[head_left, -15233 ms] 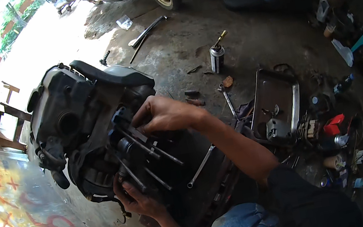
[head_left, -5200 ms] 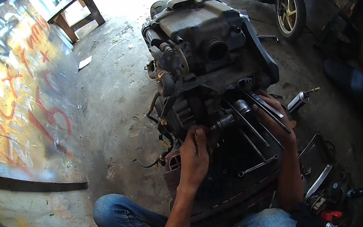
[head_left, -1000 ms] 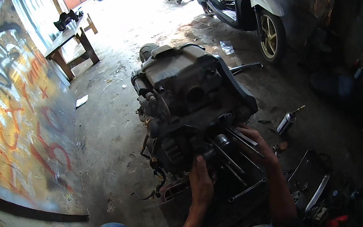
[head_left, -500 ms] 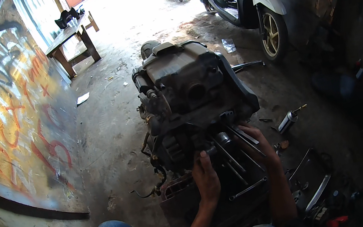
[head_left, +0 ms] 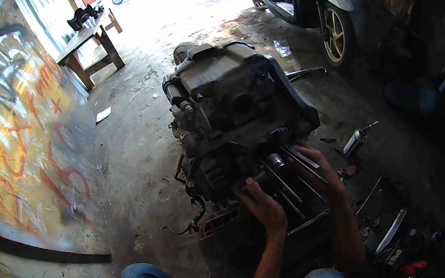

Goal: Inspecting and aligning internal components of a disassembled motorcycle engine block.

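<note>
At the engine (head_left: 237, 86), mid-frame, the left hand (head_left: 264, 206) has just tipped its wrist rightward toward the rods (head_left: 304, 158) the right hand (head_left: 325, 172) curls beside, apparently a shifted hold, though what either pinches I can't tell.
</note>
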{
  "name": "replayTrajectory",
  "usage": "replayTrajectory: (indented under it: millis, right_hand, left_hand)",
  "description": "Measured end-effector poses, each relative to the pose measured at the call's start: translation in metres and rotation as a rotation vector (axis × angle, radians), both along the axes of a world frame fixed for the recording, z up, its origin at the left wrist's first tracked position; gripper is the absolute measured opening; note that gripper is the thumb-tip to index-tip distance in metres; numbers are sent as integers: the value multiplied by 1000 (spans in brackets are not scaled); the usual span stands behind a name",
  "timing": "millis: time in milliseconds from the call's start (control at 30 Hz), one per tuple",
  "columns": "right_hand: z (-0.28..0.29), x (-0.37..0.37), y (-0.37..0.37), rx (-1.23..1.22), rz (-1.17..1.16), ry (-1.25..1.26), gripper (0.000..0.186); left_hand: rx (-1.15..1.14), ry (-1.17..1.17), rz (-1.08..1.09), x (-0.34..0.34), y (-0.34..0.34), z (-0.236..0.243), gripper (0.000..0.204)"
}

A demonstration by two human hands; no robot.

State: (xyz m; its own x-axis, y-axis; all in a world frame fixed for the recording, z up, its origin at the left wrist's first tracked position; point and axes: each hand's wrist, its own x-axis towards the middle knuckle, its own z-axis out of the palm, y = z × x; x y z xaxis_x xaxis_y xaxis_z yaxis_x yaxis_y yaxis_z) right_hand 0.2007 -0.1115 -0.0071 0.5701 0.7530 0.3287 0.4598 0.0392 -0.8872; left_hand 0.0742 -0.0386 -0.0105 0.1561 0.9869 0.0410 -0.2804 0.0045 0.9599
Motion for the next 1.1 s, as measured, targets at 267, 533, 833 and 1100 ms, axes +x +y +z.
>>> replayTrajectory:
  millis: [267, 533, 833, 1100]
  right_hand:
    - [-1, 0, -1, -4, 28, 23, 51]
    - [-4, 3, 0, -16, 25, -2, 51]
    - [-1, 7, 2, -85, 42, 71, 48]
    - [-9, 13, 4, -77, 95, 61, 45]
  left_hand:
    - [44, -8, 76, 6, -1, 0, 34]
    - [73, -71, 26, 0, 3, -3, 30]
    - [40, -332, -73, -3, 3, -10, 27]
    - [-60, -729, -108, -4, 5, -37, 27]
